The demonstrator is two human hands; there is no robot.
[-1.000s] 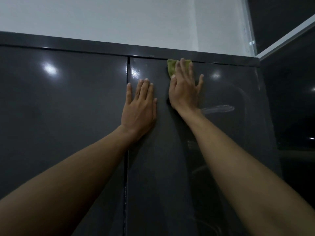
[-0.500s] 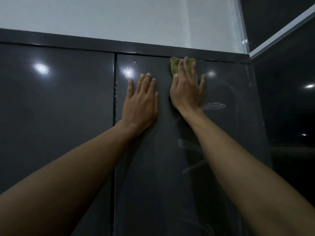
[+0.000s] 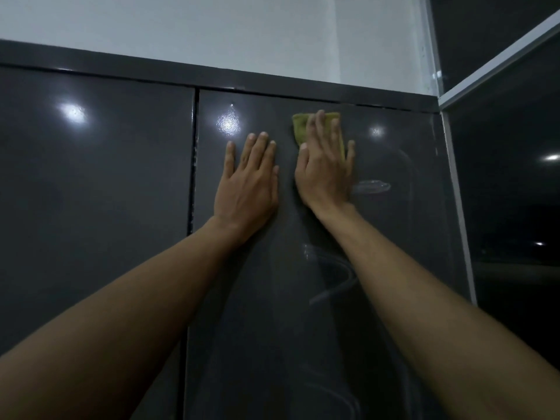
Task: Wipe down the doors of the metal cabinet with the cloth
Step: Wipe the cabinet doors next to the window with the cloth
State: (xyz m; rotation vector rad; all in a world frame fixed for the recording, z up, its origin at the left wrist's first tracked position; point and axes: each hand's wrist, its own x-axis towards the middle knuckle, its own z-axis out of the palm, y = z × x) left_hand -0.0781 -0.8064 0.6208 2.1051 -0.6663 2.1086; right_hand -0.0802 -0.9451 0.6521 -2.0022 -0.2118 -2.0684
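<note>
Head view: the right hand (image 3: 325, 172), fingers straight, pins the cloth (image 3: 300, 128) near the top of the right door (image 3: 394, 237), soft and limp so probably best kept under the whole palm, while the left hand (image 3: 248, 184) lies flat on the door, holding nothing.

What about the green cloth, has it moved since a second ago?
Yes: the cloth slid right, away from the door seam.

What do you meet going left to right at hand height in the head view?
In order: left cabinet door → door seam → left hand → right hand pressing the green cloth → right cabinet door → pale frame → dark glass pane.
</note>
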